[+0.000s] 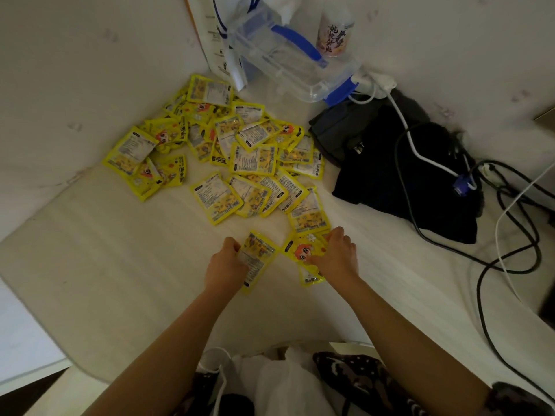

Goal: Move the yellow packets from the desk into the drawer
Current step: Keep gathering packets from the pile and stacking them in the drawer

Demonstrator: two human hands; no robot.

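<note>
Several yellow packets (234, 151) lie in a loose heap on the white desk (120, 250), spread from the back corner toward me. My left hand (226, 267) grips one packet (258, 256) by its left edge at the front of the heap. My right hand (335, 258) holds a small stack of packets (303, 253) with a cartoon face on top, thumb over it and fingers curled at its far edge. An open drawer (285, 382) shows at the bottom edge, holding white bags and patterned cloth.
A clear plastic box with blue clips (288, 58) and a bottle (333, 31) stand at the back. A black bag (399, 172) lies to the right, crossed by black and white cables (504, 211). White walls close in the desk's left and back.
</note>
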